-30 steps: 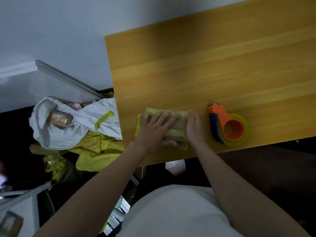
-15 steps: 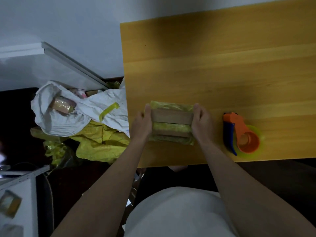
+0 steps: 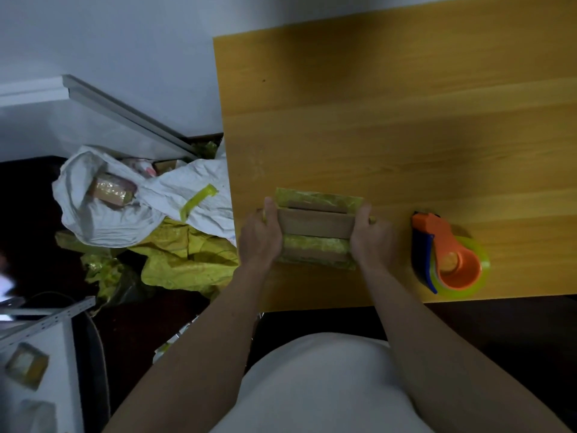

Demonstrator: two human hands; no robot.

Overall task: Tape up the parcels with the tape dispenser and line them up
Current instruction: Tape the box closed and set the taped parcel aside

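- Head view: the parcel (image 3: 317, 229), a cardboard box banded with yellow-green tape, lies on the wooden table (image 3: 390, 120) squarely between the two hands, near the table's front edge.
- The left hand (image 3: 260, 240) grips its left end and the right hand (image 3: 368, 239) its right end, thumbs curled over the top; this looks like a hold for turning or shifting the box, with the ends clamped so it stays square.
- The tape dispenser (image 3: 449, 257), orange and blue with a yellow-green roll, rests on the table just right of the right hand, untouched and handy for the next strip.
- Left of the left hand, off the table, a white sack (image 3: 125, 207) holds another wrapped parcel (image 3: 110, 190), with yellow wrapping (image 3: 187, 264) heaped below it.
- Nothing stands between the hands and the far table, so lining up seems unobstructed.
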